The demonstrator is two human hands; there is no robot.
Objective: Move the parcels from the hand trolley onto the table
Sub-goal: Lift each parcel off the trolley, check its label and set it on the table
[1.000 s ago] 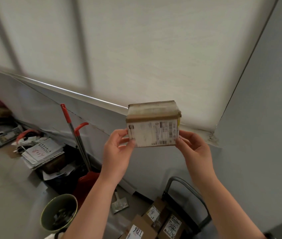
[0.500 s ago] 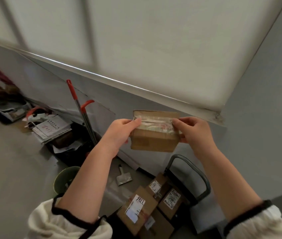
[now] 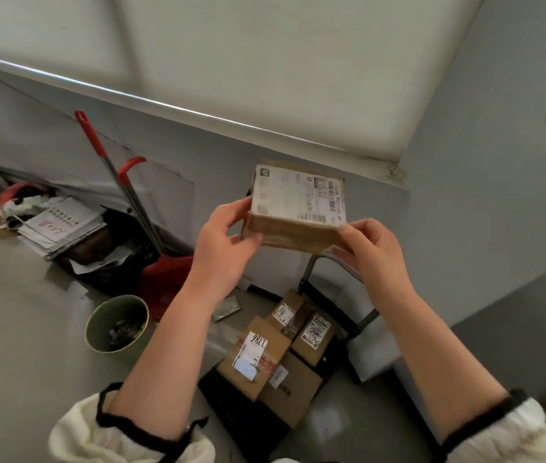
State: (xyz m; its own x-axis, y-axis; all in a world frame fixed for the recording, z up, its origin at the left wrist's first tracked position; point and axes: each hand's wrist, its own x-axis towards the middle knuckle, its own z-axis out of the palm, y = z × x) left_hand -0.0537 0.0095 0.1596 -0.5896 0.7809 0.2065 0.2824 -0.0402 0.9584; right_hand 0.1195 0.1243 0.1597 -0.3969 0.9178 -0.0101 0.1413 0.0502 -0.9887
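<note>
Held parcel (image 3: 295, 208) now label-up; "1786" on trolley box (image 3: 254, 357).

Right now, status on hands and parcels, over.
Left grip and right grip hold one parcel up, label on top. Other parcels lie on the trolley below. Nothing seen in the way.

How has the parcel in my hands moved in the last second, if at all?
Yes. The parcel has dropped towards the trolley handle, from clearly above it to overlapping its top, and rotated so its label faces upward.
</note>
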